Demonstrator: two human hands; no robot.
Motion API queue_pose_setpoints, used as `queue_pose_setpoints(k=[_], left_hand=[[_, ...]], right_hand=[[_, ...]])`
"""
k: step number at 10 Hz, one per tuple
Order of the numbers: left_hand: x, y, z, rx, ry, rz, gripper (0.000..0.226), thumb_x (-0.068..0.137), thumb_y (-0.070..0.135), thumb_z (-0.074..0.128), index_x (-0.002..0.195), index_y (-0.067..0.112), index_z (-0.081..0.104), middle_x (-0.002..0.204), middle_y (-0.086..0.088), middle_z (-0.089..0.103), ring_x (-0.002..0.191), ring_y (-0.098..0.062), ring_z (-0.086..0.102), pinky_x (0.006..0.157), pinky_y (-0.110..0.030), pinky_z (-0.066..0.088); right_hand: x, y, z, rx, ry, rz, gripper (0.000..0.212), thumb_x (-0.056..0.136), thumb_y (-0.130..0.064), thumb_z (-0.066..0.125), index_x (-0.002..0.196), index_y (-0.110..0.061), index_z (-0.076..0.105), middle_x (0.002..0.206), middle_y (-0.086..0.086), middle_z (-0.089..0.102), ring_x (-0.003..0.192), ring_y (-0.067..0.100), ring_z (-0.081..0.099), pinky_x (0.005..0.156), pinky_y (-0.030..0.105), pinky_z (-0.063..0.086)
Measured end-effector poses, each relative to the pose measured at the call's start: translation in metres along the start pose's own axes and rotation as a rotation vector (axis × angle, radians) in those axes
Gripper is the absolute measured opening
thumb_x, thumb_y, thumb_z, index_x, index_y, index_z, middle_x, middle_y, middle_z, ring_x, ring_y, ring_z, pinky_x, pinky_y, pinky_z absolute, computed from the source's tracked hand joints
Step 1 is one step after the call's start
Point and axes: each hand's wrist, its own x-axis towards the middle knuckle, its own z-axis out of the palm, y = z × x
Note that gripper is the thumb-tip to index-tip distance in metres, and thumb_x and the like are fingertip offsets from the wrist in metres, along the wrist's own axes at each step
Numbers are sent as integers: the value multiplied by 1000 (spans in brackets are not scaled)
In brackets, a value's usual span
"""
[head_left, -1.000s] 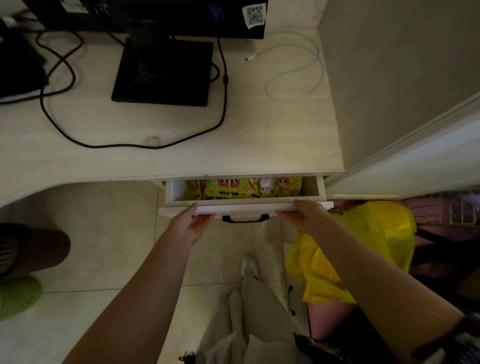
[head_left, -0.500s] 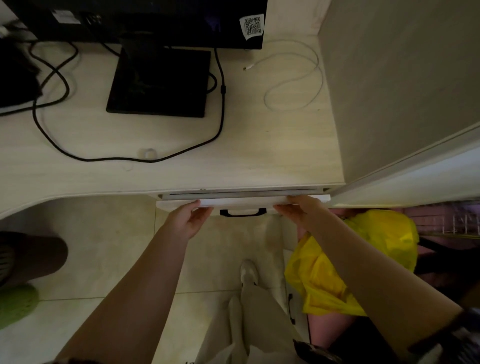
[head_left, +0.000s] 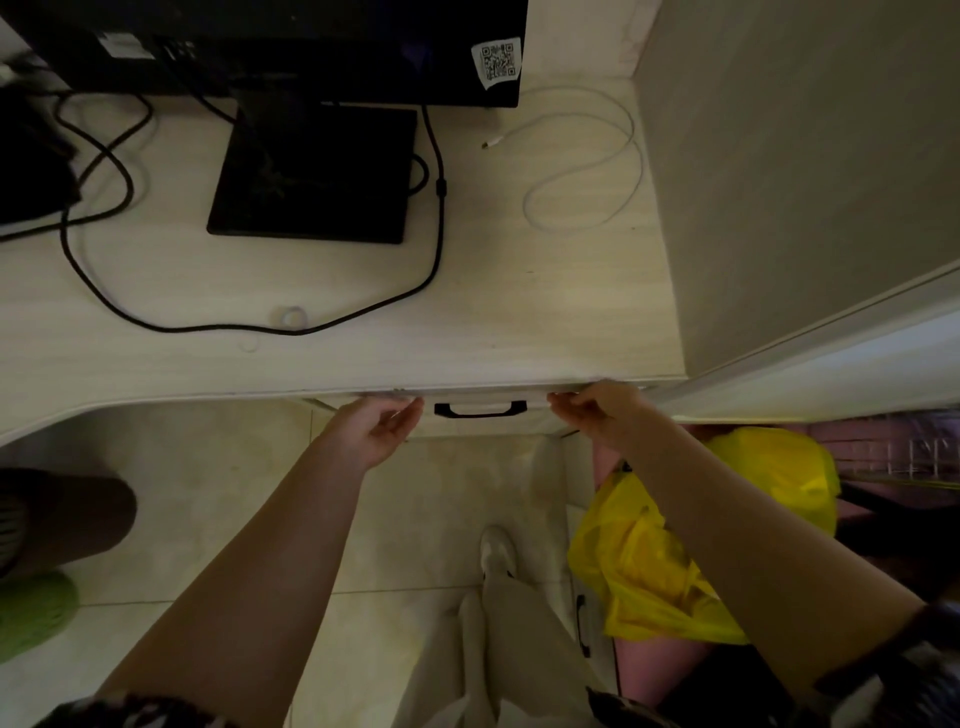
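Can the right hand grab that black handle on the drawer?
Probably yes. The right hand is at the drawer front, just beside the black handle, with only bare drawer front between them and nothing blocking. The left hand sits on the handle's other side, clear of it.

On my remote feed: arms (head_left: 249, 571) bare below dark short sleeves (head_left: 893, 670); I wear loose cream trousers (head_left: 519, 649), one white shoe (head_left: 496, 551)

left hand (head_left: 371, 431) — fingers loosely curled | right hand (head_left: 602, 413) — likewise | both stretched forward
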Motion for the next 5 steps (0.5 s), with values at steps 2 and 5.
queue_pose_setpoints(k=[2, 5], left_hand=[[-10, -7, -2, 70, 30, 19, 38, 90, -10, 51, 127, -5, 47, 124, -16, 57, 91, -25, 67, 56, -28, 59], [-58, -26, -9, 366, 2, 143, 42, 89, -1, 59, 128, 8, 47, 109, -11, 63, 86, -24, 66, 76, -32, 54]], right_hand=[[-3, 2, -5, -16, 27, -25, 25, 89, 19, 37, 77, 3, 51, 85, 18, 58, 80, 27, 62, 69, 40, 58], [-33, 36, -12, -395, 96, -164, 26, 91, 0, 45, 70, -14, 44, 65, 4, 53, 55, 16, 51, 54, 21, 45]])
